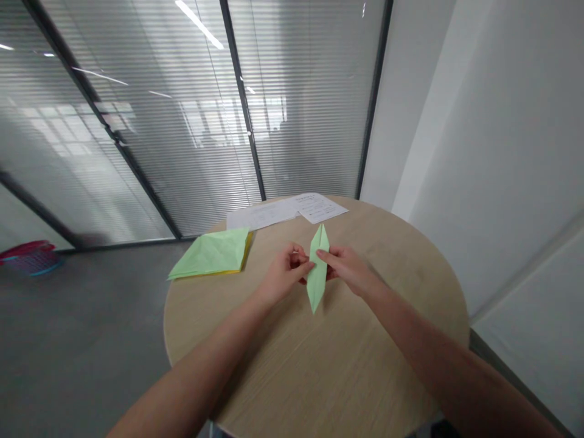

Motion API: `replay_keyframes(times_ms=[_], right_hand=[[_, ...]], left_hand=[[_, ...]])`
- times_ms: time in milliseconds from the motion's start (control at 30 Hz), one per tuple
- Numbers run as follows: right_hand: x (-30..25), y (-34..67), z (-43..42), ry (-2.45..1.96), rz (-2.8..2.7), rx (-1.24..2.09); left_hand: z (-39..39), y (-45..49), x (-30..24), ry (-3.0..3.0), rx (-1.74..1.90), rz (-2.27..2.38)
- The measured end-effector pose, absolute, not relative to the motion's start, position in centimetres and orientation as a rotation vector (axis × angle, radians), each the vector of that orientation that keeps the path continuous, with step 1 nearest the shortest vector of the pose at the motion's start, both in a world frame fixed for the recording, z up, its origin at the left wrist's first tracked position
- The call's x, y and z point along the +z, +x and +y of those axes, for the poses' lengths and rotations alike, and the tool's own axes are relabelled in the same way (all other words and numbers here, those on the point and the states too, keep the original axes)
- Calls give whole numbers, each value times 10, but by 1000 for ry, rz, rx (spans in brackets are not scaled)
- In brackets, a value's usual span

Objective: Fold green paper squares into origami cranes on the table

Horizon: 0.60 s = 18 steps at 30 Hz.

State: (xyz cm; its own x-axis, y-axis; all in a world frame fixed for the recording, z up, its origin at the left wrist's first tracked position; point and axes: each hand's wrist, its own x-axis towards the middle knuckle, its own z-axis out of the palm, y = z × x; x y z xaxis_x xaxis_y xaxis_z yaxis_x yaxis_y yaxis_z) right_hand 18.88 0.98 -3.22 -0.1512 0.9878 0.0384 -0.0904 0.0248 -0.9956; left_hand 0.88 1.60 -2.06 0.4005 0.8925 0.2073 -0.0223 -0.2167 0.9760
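A narrow piece of folded light green paper (317, 277), pointed at both ends, is held upright over the middle of the table. A lengthwise crease shows near its top point. My left hand (288, 267) grips its left edge, thumb on the front face and fingers curled toward the back. On the other side, my right hand (345, 264) pinches the right edge with its thumb across the front. The fingers behind the paper are partly hidden.
The round wooden table (283, 377) carries a stack of green and yellow paper sheets (214, 252) at the left. White printed sheets (319, 208) lie at the far edge. A red and blue basket (36, 258) stands on the floor. Blinds behind glass (310, 121) and a white wall (511, 152) border the table.
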Motion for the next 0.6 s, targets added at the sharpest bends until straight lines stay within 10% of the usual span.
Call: replay_keyframes(times_ms=[600], right_hand=[[-34, 190, 12, -843, -1314, 1147]], left_hand=[[24, -6, -18, 1603, 1027, 802]])
